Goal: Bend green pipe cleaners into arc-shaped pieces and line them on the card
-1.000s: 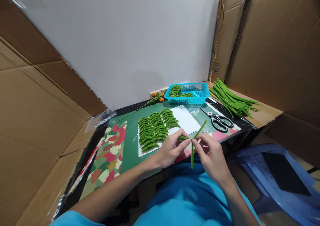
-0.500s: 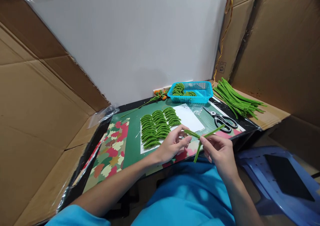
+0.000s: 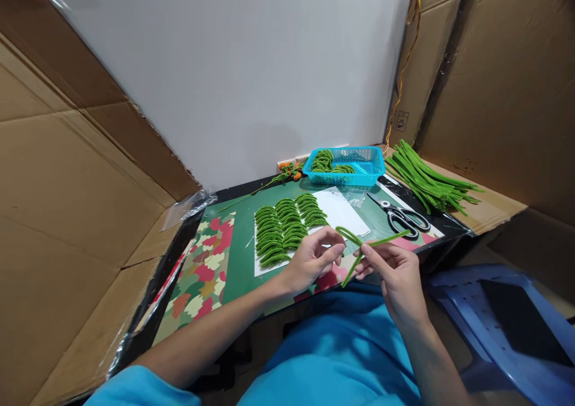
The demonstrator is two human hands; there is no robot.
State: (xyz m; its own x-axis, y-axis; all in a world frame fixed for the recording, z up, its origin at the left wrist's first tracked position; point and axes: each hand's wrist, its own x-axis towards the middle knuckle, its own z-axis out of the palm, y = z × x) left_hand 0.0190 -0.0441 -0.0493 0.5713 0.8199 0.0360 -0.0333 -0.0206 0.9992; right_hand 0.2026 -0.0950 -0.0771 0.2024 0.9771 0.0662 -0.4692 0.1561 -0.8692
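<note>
Between thumb and fingers my right hand [image 3: 392,268] pinches a looped green fuzzy stem [image 3: 386,239] where its strands cross. One loop points left, one end points right and another hangs down. My left hand [image 3: 315,257] is just left of the loop, fingers curled toward the thumb; whether it touches the stem I cannot tell. Beyond it, curved green pieces [image 3: 270,232] lie in three columns on white paper [image 3: 344,211]. Black-handled scissors [image 3: 398,213] rest behind my right hand, blades pointing back left.
A blue basket [image 3: 354,179] holding curved green pieces stands at the table's back, beside an orange-flowered stem [image 3: 287,171]. A bundle of long green stems [image 3: 429,181] lies on cardboard at right. A blue plastic chair [image 3: 467,310] is at lower right. Cardboard walls [image 3: 54,172] flank the table.
The left loop of the stem has opened wider, and its lower end has swung slightly left. My right hand still pinches the crossing. The whole view has shifted slightly.
</note>
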